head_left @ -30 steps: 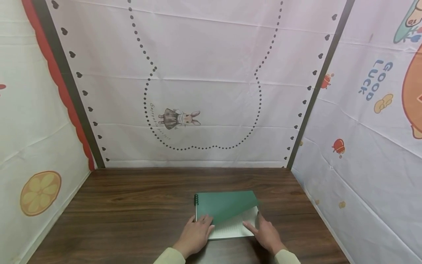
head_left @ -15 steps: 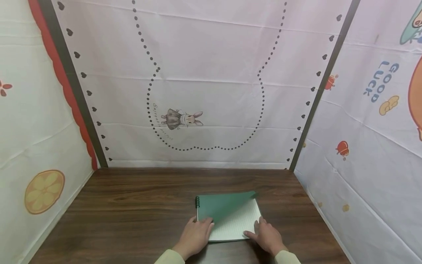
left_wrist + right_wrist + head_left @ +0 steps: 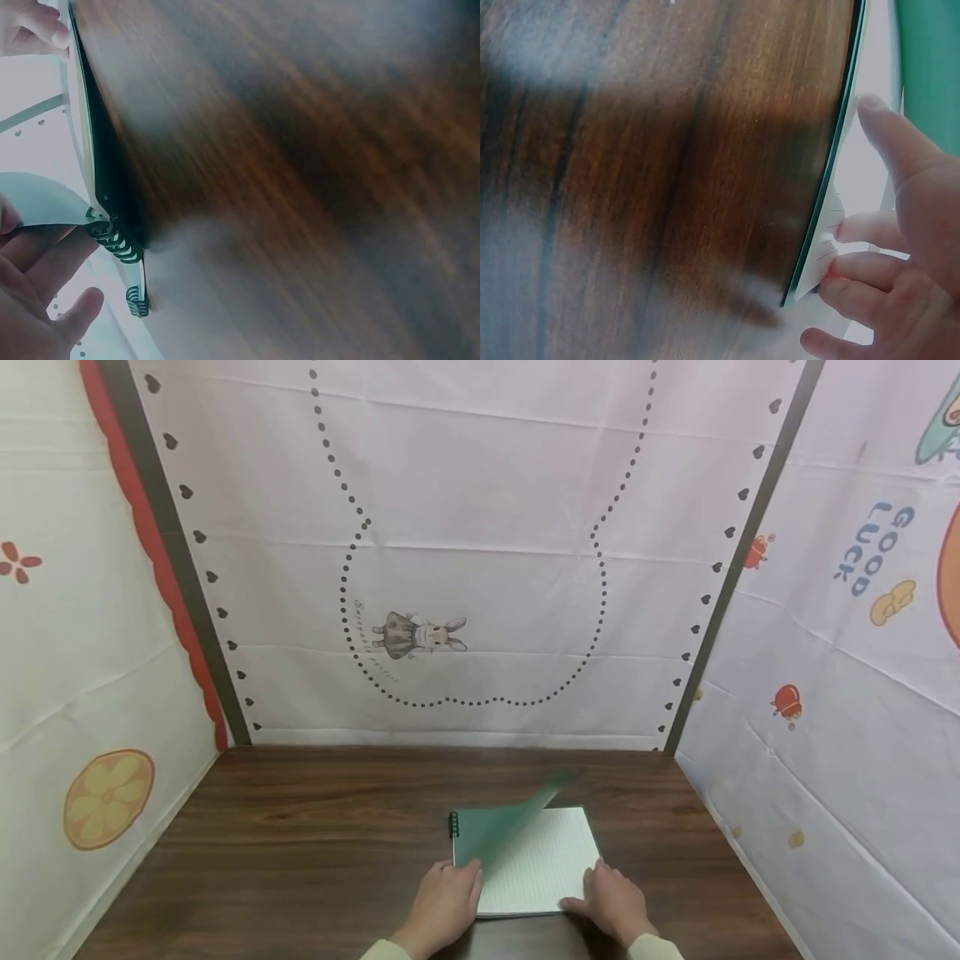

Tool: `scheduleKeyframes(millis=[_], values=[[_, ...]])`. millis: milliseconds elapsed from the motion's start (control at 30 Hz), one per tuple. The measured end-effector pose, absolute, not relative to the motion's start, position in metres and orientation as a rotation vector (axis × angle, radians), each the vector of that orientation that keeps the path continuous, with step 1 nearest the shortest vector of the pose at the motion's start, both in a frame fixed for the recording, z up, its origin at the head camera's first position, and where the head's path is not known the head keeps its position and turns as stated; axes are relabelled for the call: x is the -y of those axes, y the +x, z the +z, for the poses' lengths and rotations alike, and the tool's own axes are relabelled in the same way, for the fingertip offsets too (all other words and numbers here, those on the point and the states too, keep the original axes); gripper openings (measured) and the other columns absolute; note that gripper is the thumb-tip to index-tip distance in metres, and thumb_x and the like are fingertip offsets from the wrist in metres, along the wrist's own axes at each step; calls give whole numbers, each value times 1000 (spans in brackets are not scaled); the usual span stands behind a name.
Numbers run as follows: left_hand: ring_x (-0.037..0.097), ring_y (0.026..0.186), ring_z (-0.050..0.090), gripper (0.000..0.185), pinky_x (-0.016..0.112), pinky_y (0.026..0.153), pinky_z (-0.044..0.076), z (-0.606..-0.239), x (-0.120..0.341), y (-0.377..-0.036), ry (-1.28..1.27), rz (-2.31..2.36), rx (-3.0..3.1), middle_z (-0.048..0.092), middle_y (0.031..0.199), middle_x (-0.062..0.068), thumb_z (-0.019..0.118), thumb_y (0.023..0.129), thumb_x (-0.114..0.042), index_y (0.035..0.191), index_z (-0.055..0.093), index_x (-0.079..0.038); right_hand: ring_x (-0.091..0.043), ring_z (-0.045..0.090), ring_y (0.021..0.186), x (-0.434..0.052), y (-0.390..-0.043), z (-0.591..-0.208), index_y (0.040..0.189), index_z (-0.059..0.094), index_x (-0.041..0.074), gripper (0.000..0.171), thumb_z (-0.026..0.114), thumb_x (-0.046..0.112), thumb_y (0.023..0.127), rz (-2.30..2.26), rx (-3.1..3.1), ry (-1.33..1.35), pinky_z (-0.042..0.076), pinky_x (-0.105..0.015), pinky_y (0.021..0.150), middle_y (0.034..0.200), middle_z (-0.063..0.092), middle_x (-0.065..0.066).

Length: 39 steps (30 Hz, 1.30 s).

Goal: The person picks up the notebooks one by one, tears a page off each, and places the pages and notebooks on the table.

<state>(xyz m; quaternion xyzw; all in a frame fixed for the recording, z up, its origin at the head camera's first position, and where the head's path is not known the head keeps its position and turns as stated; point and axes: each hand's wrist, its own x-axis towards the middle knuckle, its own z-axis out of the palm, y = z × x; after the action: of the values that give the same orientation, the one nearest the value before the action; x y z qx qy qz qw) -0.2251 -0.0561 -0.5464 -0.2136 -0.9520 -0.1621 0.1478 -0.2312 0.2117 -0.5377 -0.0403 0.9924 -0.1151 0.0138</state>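
Head view, notebook (image 3: pixel 536 864), cover (image 3: pixel 501 831) raised, table (image 3: pixel 300 843)

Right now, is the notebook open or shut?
Partly open: the green cover is lifted off the lined page, not yet laid flat.

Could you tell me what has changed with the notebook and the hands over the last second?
The green cover of the spiral-bound notebook has swung higher toward the left, baring most of the lined page. The left hand holds the cover; the right hand has slid to the page's right edge. The notebook stays put on the dark wooden table.
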Motion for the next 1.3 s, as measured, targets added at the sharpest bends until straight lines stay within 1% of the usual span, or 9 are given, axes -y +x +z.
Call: scheduleKeyframes(millis=[233,400,533,667,733,833,1000,1133,1300], values=[[7,50,48,13,26,48,40,-543,61,-217,-486,-635,2706,54,55,-6,58,91,-14,82,67,-11,-19,48,61,-209,-231,-538,71,54,10,52,82,53,67,-358,-3072,-70,45,-40,53,73,52,-5],[2,46,34,15,20,43,32,-539,67,-214,-376,-840,2762,51,52,-9,57,93,-15,89,70,-8,-18,48,60,-207,-231,-540,71,54,9,52,82,54,66,-342,-3098,-86,45,-39,52,73,54,-6],[4,54,53,17,24,49,45,-538,72,-212,-307,-931,2786,68,67,-2,59,93,-17,99,70,-6,-17,47,57,-206,-232,-542,64,51,11,53,82,54,66,-325,-3114,-92,43,-38,49,74,56,-7],[16,76,71,22,34,62,56,-538,78,-210,-245,-975,2774,75,87,8,62,91,-19,105,70,-4,-18,47,56,-205,-233,-544,62,50,11,54,81,55,66,-298,-3116,-76,44,-39,48,77,59,-10],[18,79,72,21,34,64,56,-537,81,-209,-225,-1001,2776,75,87,6,62,91,-21,102,70,-6,-18,46,56,-204,-234,-543,62,51,10,54,82,55,65,-304,-3111,-61,44,-39,49,75,59,-10],[11,63,63,17,28,56,50,-535,86,-207,-200,-1029,2790,70,71,-1,62,91,-24,86,70,-10,-18,46,56,-204,-234,-543,63,53,9,54,83,54,65,-312,-3100,-49,45,-39,49,74,58,-11],[5,51,43,32,23,51,37,-535,92,-201,-153,-1040,2781,54,53,-8,60,93,-27,63,58,-16,-23,58,63,-204,-235,-542,69,59,5,54,83,53,65,-298,-3086,-47,51,-43,54,100,67,-29],[9,51,44,39,27,50,36,-537,97,-198,-95,-1072,2801,52,52,-4,55,96,-30,60,56,-14,-31,66,73,-203,-235,-541,74,63,2,55,83,53,65,-282,-3090,-44,53,-46,59,110,64,-33],[12,54,48,40,31,52,40,-537,105,-194,0,-1172,2870,55,56,-1,52,98,-32,65,60,-10,-28,63,69,-201,-234,-544,72,63,3,55,83,53,65,-300,-3088,-59,53,-47,59,102,67,-30]])
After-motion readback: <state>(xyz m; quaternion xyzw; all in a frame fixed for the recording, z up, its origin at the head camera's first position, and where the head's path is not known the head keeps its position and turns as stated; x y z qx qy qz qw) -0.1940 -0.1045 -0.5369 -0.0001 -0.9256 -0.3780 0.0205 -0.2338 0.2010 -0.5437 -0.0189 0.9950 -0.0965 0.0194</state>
